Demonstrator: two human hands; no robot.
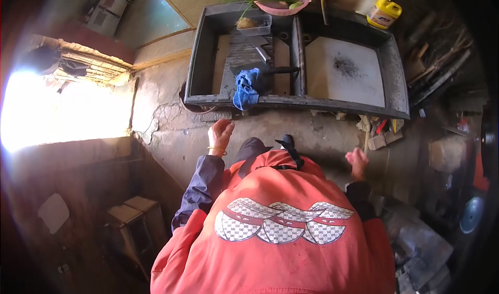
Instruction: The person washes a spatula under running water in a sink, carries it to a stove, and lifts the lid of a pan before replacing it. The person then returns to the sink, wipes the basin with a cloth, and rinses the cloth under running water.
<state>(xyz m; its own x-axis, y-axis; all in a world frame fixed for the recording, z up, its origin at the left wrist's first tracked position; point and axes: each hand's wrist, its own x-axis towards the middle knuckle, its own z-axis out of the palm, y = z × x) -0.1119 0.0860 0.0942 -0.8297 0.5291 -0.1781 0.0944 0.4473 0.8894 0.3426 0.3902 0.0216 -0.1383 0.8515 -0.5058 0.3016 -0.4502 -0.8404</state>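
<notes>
Head view shows me the blue cloth [246, 89] just beyond the left fingers and a little to their right, crumpled, matte and creased, draped over the near rim of the dark double sink [332, 105]. Its upper part lies by the grey, worn board [234, 55] and the black-handled tool [283, 70], farther out from those fingers. The left hand [221, 133] is raised short of the sink, its fingers loosely curled and drawn together, with nothing visible in them; I can't tell whether the tips touch the thumb. The right hand [357, 160] is blurred, well apart from the cloth, so I can't tell how its fingers stand. Beyond them lies the sink's pale-bottomed right basin [358, 86], marked with dark specks.
</notes>
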